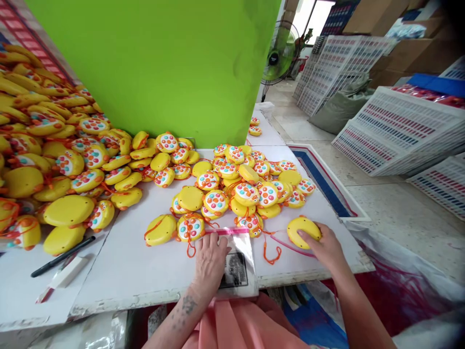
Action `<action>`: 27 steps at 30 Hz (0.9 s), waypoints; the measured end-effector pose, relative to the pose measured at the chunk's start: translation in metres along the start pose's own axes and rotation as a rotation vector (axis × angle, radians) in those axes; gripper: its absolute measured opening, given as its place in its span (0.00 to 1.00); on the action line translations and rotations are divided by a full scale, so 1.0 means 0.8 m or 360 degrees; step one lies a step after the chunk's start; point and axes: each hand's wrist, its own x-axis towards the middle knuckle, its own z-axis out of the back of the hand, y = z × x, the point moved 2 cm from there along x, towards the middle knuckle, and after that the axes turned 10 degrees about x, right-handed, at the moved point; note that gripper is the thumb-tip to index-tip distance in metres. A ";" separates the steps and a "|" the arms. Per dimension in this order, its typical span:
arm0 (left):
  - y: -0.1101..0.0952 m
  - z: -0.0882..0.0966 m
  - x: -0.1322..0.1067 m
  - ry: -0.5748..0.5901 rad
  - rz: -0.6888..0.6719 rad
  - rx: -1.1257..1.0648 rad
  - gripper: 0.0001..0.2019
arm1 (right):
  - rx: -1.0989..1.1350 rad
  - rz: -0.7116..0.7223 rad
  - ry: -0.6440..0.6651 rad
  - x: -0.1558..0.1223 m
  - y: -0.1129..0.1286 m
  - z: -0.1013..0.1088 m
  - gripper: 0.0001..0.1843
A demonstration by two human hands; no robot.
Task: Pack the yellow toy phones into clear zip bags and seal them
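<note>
My left hand (209, 259) lies flat, fingers spread, on a clear plastic bag (238, 264) with a pink zip strip and a printed label, at the near edge of the white table (138, 271). My right hand (325, 245) grips a yellow round toy (303, 230) lying face down, with an orange cord (271, 254) trailing from it. Just beyond both hands lies a heap of the same yellow toys (236, 189) with coloured bubble buttons.
A far larger pile of yellow toys (47, 155) fills the left side. A black marker (62, 256) lies at the front left. A bright green panel (174, 63) stands behind the table. White crates (395, 131), a fan (279, 53) and cardboard boxes stand on the right.
</note>
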 end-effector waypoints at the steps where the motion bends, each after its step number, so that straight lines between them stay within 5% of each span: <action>1: 0.001 -0.003 -0.001 -0.0008 -0.0008 -0.0035 0.05 | 0.0170 -0.0066 -0.0038 0.000 0.004 0.000 0.33; 5: 0.002 -0.008 -0.011 -0.0085 -0.0140 -0.0283 0.06 | 0.1077 -0.0131 -0.0221 -0.003 0.037 -0.001 0.31; 9: -0.001 -0.008 -0.028 -0.0150 -0.0283 -0.0548 0.09 | 0.1485 0.0052 0.0031 -0.021 0.090 -0.011 0.27; 15: -0.003 -0.016 -0.040 -0.0203 0.0006 -0.0816 0.29 | 0.1286 0.0118 0.0993 -0.064 0.152 -0.048 0.24; 21: -0.004 -0.014 -0.041 -0.0175 -0.0125 -0.0766 0.12 | 0.0957 0.0440 0.0931 -0.080 0.171 -0.110 0.21; 27: 0.000 -0.008 -0.047 -0.0403 -0.0097 -0.0748 0.08 | 0.0295 0.0868 0.1035 -0.098 0.181 -0.145 0.19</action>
